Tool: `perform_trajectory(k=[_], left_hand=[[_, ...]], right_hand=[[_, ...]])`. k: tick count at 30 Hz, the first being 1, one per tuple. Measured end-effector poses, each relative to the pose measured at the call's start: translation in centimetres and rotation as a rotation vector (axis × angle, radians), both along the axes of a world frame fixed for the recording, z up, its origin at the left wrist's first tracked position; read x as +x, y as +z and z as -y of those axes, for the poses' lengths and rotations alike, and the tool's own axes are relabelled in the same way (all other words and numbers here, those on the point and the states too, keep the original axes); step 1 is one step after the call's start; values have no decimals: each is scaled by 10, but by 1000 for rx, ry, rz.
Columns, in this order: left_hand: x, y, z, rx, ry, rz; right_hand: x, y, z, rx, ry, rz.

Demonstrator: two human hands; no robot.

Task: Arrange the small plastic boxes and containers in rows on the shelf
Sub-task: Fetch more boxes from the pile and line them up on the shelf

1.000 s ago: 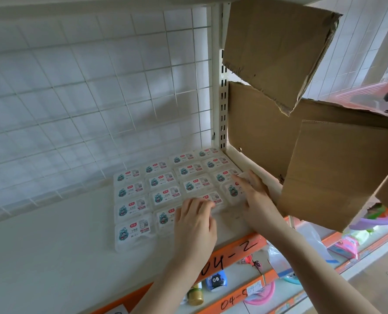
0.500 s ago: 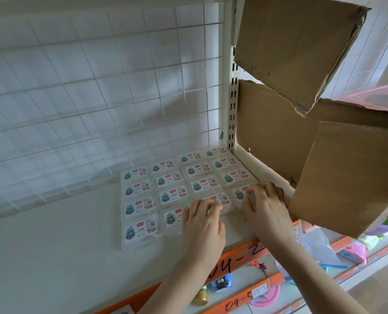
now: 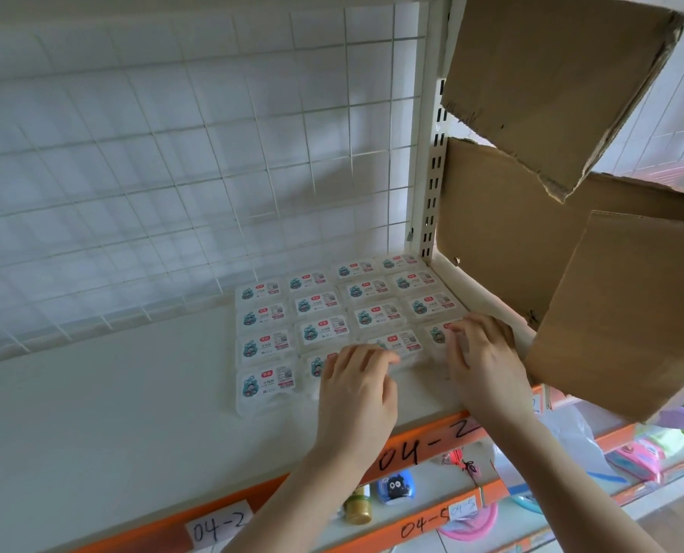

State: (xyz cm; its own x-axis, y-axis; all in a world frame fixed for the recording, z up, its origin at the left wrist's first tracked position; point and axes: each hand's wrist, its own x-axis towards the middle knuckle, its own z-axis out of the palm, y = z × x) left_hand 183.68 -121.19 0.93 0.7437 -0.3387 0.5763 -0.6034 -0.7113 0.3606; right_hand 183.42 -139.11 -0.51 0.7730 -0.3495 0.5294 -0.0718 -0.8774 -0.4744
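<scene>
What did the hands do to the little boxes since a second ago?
The right hand slid from the shelf's right edge onto the front-right box, fingers now spread flat over it. The left hand stayed pressed on the front boxes. Nothing was picked up or let go. The grid of small boxes and the cardboard box kept their places.

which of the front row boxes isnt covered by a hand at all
The front-left box, at the left end of the nearest row. Its whole label shows, while the left hand and right hand lie over the other front boxes.
</scene>
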Motion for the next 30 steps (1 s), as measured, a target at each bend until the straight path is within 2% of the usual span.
perform_trajectory(k=[7,10,17,21,30], left_hand=[[-7,2,-95,-48,215,9],[-12,4,-136,-77,336,3],[-21,3,-210,-119,512,-112],[-29,5,-255,-124,585,-184],[-65,12,-408,-81,801,-147]], right_hand=[[-7,0,-12,-85,74,141],[-11,4,-43,-124,191,164],[-8,16,-161,-131,615,104],[-2,20,-231,-122,765,27],[22,38,-402,-139,1038,-84]])
